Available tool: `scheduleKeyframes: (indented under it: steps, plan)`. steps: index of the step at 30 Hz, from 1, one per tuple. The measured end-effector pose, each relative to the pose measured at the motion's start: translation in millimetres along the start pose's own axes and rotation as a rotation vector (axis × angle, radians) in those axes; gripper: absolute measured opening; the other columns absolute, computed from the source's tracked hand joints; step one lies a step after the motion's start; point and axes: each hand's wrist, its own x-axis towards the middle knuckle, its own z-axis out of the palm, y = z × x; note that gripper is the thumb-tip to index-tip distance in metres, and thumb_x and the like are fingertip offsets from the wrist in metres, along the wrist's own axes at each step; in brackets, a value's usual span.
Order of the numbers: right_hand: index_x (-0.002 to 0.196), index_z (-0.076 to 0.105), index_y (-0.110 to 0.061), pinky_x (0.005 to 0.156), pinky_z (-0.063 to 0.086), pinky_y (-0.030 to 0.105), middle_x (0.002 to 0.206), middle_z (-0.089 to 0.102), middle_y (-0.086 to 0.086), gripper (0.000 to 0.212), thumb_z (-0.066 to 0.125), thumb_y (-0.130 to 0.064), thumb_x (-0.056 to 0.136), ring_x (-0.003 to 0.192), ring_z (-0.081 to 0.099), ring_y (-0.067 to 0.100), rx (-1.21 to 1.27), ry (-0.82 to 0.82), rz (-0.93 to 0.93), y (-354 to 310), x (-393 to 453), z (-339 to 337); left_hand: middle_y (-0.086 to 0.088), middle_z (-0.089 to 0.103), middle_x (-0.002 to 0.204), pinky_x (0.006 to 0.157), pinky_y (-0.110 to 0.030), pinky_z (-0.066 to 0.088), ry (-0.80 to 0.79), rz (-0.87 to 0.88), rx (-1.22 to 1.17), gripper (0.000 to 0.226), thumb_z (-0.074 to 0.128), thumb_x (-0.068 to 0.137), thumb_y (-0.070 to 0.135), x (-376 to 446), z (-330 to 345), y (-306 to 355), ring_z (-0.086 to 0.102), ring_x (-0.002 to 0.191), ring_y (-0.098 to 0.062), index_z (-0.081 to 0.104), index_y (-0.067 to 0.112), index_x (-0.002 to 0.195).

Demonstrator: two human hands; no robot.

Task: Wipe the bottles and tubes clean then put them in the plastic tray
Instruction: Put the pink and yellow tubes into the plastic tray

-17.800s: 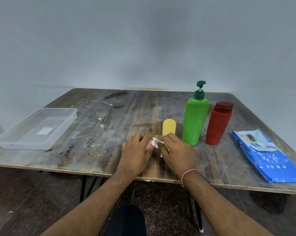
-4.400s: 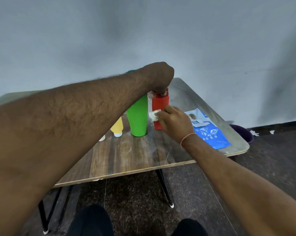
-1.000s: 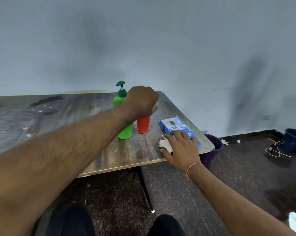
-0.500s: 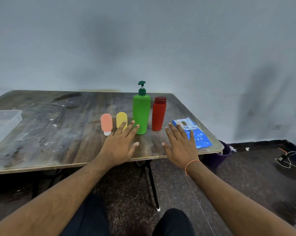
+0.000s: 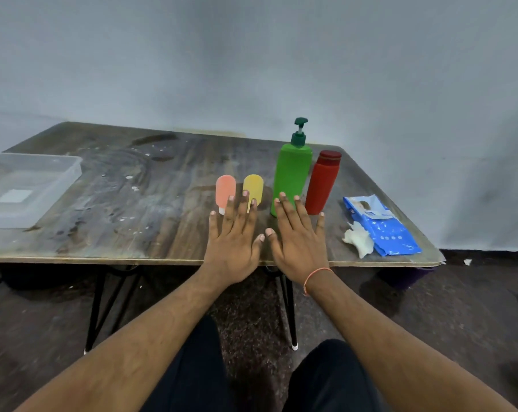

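Observation:
A pink tube (image 5: 225,191), a yellow tube (image 5: 253,187), a green pump bottle (image 5: 292,176) and a red bottle (image 5: 323,182) stand upright in a row on the wooden table (image 5: 150,215). My left hand (image 5: 234,242) lies flat and open in front of the two tubes, fingers spread, holding nothing. Beside it my right hand (image 5: 300,242) is also flat and open, its fingertips just before the green bottle. A crumpled white wipe (image 5: 358,239) lies loose on the table to the right. The clear plastic tray (image 5: 68,173) sits at the table's left end with no bottle or tube in it.
A blue wipes packet (image 5: 382,227) lies near the table's right front corner, touching the crumpled wipe. A grey wall stands close behind the table. The floor below is dark, with black table legs (image 5: 290,310) between my knees.
My left hand has let go of the red bottle and my right hand has dropped the wipe by the packet. Both hands now rest flat and close together; the view has swung left.

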Motion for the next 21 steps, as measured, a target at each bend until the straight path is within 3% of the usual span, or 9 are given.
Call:
scheduleKeyframes:
  steps: [10,15,21]
  plan:
    - [0.17,0.01,-0.021,0.125,0.004,0.071,0.178,-0.001,-0.007,0.069,0.028,-0.046,0.109,0.164,-0.008,0.019,-0.059,-0.016,-0.006,-3,-10,30,-0.013,-0.011,0.176,0.128,-0.064,0.006,-0.058,-0.006,0.042,0.078,0.027,0.107,0.046,-6,8,0,-0.01,0.162,-0.033,-0.003,0.007,0.167]
    - [0.169,0.017,-0.017,0.124,0.009,0.074,0.178,0.006,-0.003,0.068,0.029,-0.045,0.108,0.165,0.001,0.024,-0.029,-0.139,-0.023,3,-4,28,-0.014,-0.008,0.176,0.128,-0.064,0.009,-0.207,-0.035,-0.015,0.083,0.038,0.104,0.045,1,6,2,-0.008,0.163,-0.034,0.002,0.005,0.167]
    - [0.167,0.027,-0.02,0.123,0.015,0.073,0.177,0.014,-0.008,0.065,0.041,-0.04,0.107,0.164,0.009,0.021,0.168,-0.332,0.068,-7,13,-14,-0.013,-0.008,0.176,0.128,-0.061,0.019,-0.432,-0.143,-0.151,0.087,0.043,0.102,0.046,17,-53,-7,-0.007,0.163,-0.033,0.002,0.005,0.167]
